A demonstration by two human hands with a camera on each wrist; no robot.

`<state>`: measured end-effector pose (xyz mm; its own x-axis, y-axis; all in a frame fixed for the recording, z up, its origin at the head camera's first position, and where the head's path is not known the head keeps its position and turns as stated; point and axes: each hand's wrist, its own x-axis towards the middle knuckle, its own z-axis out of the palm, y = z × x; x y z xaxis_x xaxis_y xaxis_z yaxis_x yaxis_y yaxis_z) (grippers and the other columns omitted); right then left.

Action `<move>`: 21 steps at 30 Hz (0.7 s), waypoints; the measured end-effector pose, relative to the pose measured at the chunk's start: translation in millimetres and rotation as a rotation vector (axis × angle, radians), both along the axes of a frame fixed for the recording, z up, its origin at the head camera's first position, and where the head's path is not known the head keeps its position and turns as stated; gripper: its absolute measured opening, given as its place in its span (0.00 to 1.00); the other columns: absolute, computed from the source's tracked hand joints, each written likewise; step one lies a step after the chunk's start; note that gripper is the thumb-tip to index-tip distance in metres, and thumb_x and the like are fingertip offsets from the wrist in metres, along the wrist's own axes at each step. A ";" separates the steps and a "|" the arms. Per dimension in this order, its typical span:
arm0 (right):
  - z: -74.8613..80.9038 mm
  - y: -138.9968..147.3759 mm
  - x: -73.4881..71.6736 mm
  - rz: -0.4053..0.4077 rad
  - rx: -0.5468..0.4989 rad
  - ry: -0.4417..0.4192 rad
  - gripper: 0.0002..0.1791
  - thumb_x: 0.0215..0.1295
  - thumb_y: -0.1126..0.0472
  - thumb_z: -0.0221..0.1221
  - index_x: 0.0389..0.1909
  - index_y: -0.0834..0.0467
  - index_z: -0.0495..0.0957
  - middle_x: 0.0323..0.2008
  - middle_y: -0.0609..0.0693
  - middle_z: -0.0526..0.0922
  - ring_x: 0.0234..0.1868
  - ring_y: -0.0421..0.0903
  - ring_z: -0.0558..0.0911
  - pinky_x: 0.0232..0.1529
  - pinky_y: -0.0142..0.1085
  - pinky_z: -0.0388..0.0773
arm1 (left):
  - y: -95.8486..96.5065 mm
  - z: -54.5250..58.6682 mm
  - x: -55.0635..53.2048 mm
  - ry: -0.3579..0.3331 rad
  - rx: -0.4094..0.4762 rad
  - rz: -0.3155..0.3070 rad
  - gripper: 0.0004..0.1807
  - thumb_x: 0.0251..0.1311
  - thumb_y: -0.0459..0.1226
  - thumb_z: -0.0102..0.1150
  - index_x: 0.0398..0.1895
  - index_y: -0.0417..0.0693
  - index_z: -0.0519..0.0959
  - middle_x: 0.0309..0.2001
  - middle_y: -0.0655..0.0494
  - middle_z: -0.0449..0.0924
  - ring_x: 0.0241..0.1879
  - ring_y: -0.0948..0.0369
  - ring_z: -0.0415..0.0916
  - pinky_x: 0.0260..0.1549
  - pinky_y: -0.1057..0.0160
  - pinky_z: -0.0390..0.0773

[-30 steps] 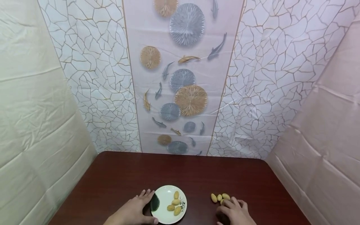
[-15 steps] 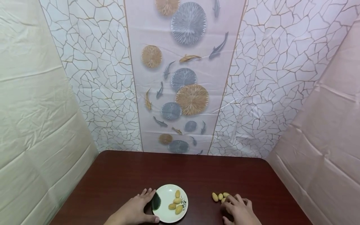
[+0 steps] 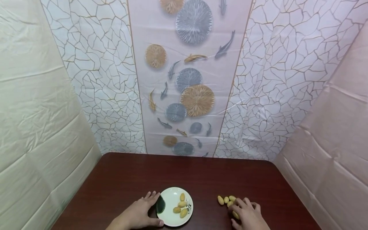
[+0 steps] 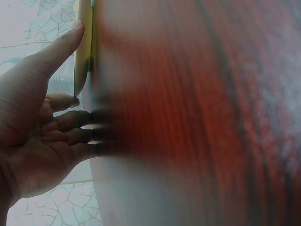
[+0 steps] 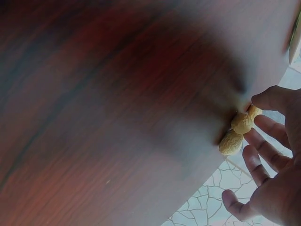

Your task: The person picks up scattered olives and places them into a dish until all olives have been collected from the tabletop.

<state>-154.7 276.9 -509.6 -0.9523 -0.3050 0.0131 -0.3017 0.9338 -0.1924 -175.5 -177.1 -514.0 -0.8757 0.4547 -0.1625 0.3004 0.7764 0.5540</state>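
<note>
My left hand lies at the left side of a small white plate, thumb and index fingertip touching its rim, fingers nearly straight. The plate has a dark green patch at the left and holds several small yellow oval fruits. My right hand is spread low over more yellow fruits grouped on the table. In the right wrist view, wrinkled fruits lie by the fingertips, one partly hidden between thumb and index finger. No firm grip on it shows.
A dark red-brown wooden table stands under everything. Behind it hangs a patterned cloth with fish and round motifs. Plain pale cloths hang at both sides.
My right hand has shifted slightly right and its fingers have spread a little, so a yellow fruit beneath it now shows. The left hand stays at the plate. The head view has tilted slightly.
</note>
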 end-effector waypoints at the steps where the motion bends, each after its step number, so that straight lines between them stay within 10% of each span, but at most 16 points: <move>1: 0.0 0.2 0.2 -0.003 0.001 -0.001 0.16 0.60 0.51 0.80 0.48 0.44 0.89 0.48 0.39 0.80 0.50 0.46 0.73 0.53 0.72 0.77 | 0.0 -0.3 -0.1 -0.001 0.000 0.000 0.60 0.61 0.65 0.77 0.86 0.40 0.64 0.85 0.33 0.62 0.85 0.31 0.58 0.73 0.20 0.66; 21: -2.6 7.3 1.9 0.015 0.014 0.013 0.15 0.59 0.59 0.81 0.43 0.42 0.88 0.44 0.38 0.79 0.45 0.44 0.72 0.49 0.71 0.78 | 1.5 2.0 0.7 -0.003 -0.004 0.010 0.60 0.61 0.64 0.77 0.86 0.39 0.64 0.85 0.33 0.62 0.85 0.31 0.58 0.74 0.20 0.65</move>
<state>-152.8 284.1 -512.2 -0.9472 -0.3199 0.0210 -0.3185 0.9315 -0.1755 -174.8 -175.6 -511.9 -0.8796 0.4454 -0.1672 0.2909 0.7817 0.5517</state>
